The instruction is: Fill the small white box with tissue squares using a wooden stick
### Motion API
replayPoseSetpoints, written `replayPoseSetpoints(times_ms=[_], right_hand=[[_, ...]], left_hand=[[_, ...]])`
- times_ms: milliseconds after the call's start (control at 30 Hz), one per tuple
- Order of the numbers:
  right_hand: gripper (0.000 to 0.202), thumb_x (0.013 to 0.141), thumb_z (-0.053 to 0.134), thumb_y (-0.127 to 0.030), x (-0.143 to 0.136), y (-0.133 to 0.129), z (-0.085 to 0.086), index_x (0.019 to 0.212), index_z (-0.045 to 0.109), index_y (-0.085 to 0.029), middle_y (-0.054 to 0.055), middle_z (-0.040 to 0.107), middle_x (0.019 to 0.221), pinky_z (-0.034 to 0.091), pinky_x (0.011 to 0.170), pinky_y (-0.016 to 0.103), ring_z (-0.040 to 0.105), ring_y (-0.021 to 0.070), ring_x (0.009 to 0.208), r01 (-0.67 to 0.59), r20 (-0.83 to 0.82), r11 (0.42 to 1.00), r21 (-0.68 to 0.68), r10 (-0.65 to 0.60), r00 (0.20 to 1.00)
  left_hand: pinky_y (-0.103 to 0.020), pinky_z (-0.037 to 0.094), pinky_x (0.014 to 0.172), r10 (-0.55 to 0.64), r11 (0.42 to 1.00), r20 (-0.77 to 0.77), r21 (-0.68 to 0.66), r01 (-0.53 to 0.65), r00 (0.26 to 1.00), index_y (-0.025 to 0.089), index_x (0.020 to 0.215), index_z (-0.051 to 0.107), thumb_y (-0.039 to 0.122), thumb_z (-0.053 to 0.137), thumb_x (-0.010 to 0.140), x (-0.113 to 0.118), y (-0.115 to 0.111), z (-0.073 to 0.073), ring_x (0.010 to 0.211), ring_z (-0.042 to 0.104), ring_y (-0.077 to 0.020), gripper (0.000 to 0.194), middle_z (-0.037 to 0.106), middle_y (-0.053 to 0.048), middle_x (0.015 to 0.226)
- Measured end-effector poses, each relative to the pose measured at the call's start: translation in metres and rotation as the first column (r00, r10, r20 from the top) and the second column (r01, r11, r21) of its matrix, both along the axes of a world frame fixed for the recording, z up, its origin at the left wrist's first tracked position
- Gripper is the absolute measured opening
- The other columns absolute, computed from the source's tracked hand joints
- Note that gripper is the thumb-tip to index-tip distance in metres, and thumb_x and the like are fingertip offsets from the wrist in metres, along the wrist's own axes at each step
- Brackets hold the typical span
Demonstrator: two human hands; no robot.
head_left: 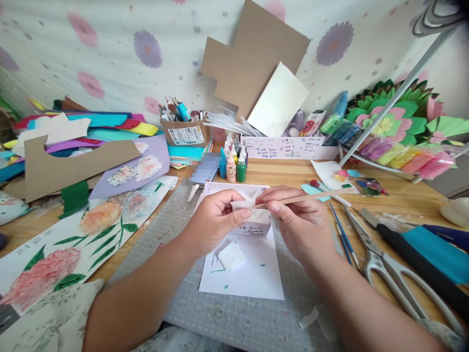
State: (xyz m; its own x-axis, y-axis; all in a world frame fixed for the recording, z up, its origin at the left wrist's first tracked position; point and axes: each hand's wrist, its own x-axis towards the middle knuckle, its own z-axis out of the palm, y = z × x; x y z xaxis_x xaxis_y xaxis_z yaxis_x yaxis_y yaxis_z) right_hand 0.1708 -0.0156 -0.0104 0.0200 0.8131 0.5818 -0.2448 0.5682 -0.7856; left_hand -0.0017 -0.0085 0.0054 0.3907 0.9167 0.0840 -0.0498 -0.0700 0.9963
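Note:
Between thumb and fingers, my left hand (223, 215) pinches a small piece of white tissue paper (240, 205). My right hand (293, 215) holds a thin wooden stick (311, 196), whose tip meets the tissue near my left thumb. Both hands are close together above a small white box (256, 229) with handwriting on its front. A stack of white tissue squares (231, 255) lies on a white paper sheet (252, 281) just below the box.
Scissors (381, 259), paintbrushes (342, 234) and a black-handled tool lie right. Paint bottles (241, 166) stand behind the box. A flower picture (110, 239) and cut cardboard (73, 168) are left. A grey cutting mat (176, 288) lies underneath.

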Motion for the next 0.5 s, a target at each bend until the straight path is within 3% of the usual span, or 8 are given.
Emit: replayPoseSetpoints(times_ms=[133,300,500], right_hand=[[0.007,0.083,0.072,-0.023,0.001,-0.003,0.002,0.084,0.076,-0.029,0.000,0.077,0.084,0.058,0.081,0.040,0.071,0.0190,0.084,0.019,-0.023,0.998,0.067,-0.017,1.000],[0.013,0.083,0.071,-0.019,0.001,-0.007,0.005,0.090,0.076,-0.030,0.001,0.078,0.085,0.059,0.080,0.040,0.072,0.0201,0.084,0.053,0.080,0.986,0.157,-0.066,0.995],[0.020,0.083,0.071,-0.015,0.003,-0.012,0.011,0.095,0.076,-0.030,0.001,0.079,0.088,0.059,0.079,0.038,0.072,0.0197,0.086,0.064,0.160,0.974,0.217,-0.100,0.982]], left_hand=[[-0.025,0.037,0.058,-0.028,0.995,0.145,-0.091,0.042,0.989,0.017,0.078,0.066,0.027,0.069,0.078,0.000,-0.002,0.002,0.057,0.049,-0.0092,0.011,0.057,0.004,0.060],[-0.026,0.035,0.055,-0.062,0.970,0.288,-0.206,0.126,0.955,0.017,0.070,0.063,0.025,0.068,0.076,0.002,-0.005,0.004,0.052,0.050,-0.0102,0.012,0.058,0.002,0.054],[-0.024,0.036,0.055,-0.101,0.954,0.383,-0.223,0.198,0.918,0.016,0.068,0.064,0.022,0.067,0.080,0.002,-0.006,0.002,0.052,0.052,-0.0096,0.013,0.061,0.001,0.054]])
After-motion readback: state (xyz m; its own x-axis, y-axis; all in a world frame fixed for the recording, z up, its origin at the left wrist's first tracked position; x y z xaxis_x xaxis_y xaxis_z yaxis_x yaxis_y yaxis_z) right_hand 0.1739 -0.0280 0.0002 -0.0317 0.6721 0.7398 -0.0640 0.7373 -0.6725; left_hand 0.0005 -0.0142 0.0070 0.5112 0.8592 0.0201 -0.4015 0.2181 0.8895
